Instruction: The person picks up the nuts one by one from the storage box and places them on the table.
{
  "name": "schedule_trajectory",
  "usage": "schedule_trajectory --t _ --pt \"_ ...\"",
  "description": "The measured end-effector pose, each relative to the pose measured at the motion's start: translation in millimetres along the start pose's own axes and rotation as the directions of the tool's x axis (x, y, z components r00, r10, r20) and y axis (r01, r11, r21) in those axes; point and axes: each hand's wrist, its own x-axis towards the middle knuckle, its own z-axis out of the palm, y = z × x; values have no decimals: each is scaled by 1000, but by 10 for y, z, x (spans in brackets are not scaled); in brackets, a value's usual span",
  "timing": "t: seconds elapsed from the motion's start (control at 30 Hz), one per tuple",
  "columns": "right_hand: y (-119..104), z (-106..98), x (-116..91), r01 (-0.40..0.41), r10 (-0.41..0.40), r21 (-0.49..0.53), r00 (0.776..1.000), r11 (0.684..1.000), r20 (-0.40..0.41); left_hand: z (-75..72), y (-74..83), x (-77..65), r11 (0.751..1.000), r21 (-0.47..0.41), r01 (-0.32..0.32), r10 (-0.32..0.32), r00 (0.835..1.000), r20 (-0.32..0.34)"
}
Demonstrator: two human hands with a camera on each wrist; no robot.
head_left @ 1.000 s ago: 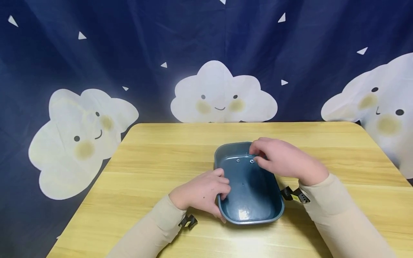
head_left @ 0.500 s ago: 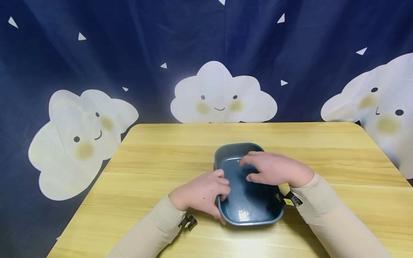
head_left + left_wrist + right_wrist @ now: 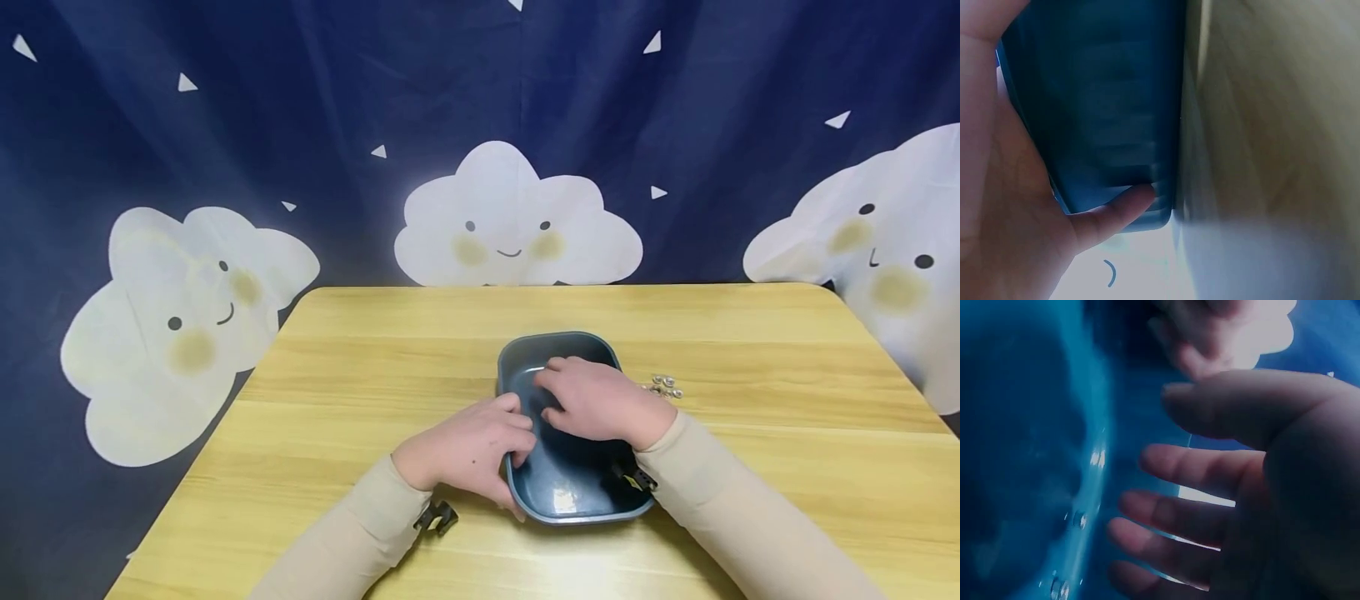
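Note:
A dark blue-green rectangular tray (image 3: 543, 479) with rounded corners lies on the table. My left hand (image 3: 472, 442) grips its left wall, fingers over the rim and thumb (image 3: 1129, 203) on the outside. Over the tray's inside hangs my right hand (image 3: 588, 402), fingers apart and loosely extended, nothing held. In the right wrist view, two small shiny metal pieces, an upper piece (image 3: 1080, 520) and a lower piece (image 3: 1060, 589), lie at the edge of the tray floor near those fingertips. The head view has them hidden behind the right hand.
Several small silvery metal pieces (image 3: 664, 386) lie in a cluster on the wooden table (image 3: 360, 358), just right of the tray. A dark blue curtain (image 3: 337, 100) with white clouds hangs behind the table's far edge. Small black devices are strapped at both wrists.
My right hand has moved left and slightly down from the tray's far right corner to over its middle, uncovering the metal pieces on the table. The left hand and tray have stayed put.

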Motion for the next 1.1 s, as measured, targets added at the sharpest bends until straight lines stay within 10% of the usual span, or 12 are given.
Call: schedule_trajectory --t 0.57,1.1 --pt "117 111 -25 93 -94 41 996 995 10 4 -8 -9 1000 16 2 -2 1000 -10" --pt "123 128 -15 22 -28 60 994 998 105 16 -20 -9 1000 8 10 -10 1000 -14"
